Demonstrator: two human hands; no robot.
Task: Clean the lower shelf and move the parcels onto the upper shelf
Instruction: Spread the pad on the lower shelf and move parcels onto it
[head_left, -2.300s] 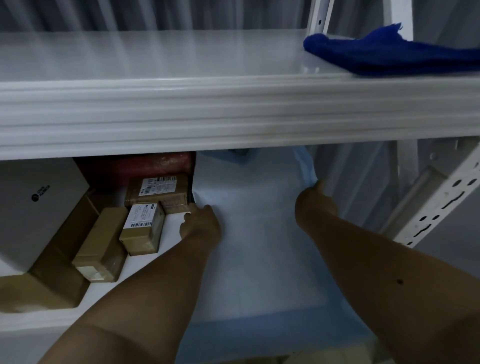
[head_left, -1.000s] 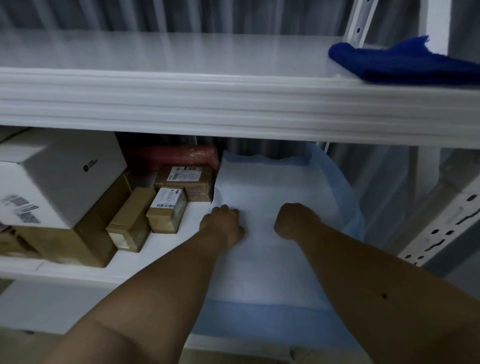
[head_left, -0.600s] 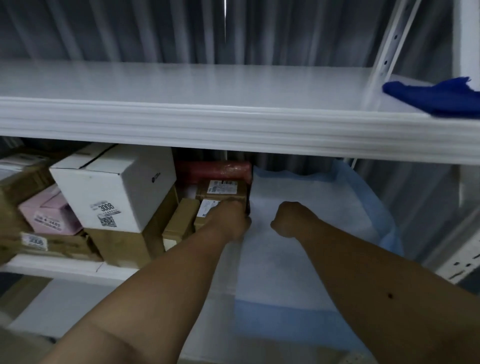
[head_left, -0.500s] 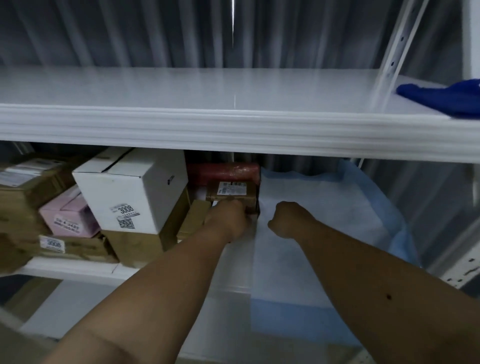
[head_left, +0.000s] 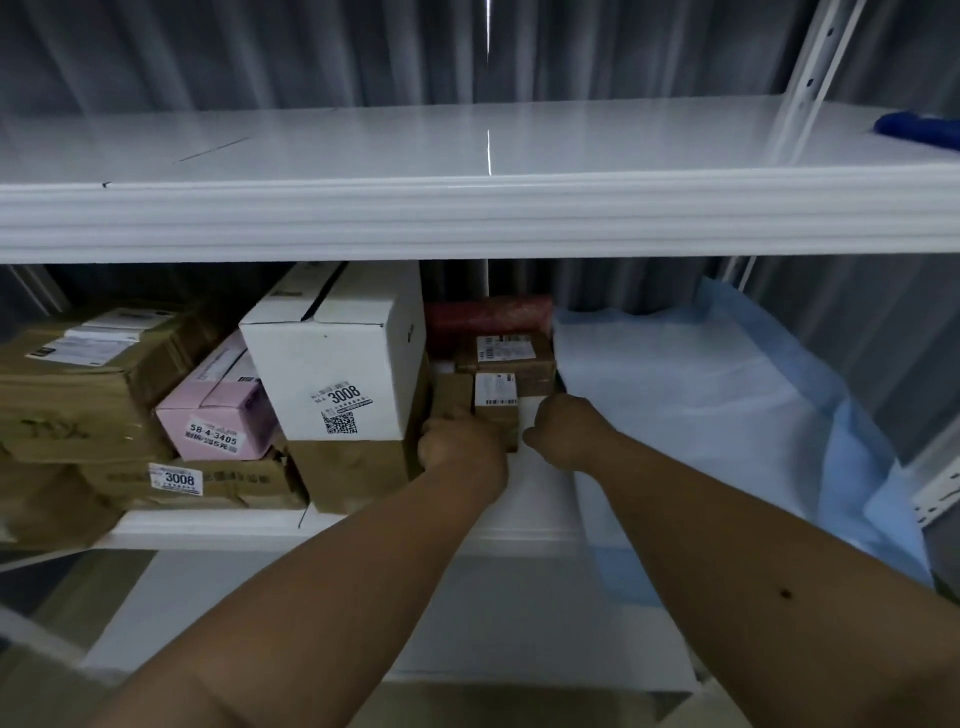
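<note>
At centre frame both hands reach into the lower shelf (head_left: 395, 527). The left hand (head_left: 460, 449) curls its grip round a small brown parcel (head_left: 451, 395); the right hand (head_left: 563, 431) is clenched just beside the labelled small parcel (head_left: 497, 402), whether touching it I cannot tell. A white-and-blue sheet (head_left: 701, 410) lies right of them. The upper shelf (head_left: 467, 218) spans the frame above.

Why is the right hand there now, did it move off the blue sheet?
Yes. The right hand slid leftward off the blue sheet toward the small labelled parcel.
</note>
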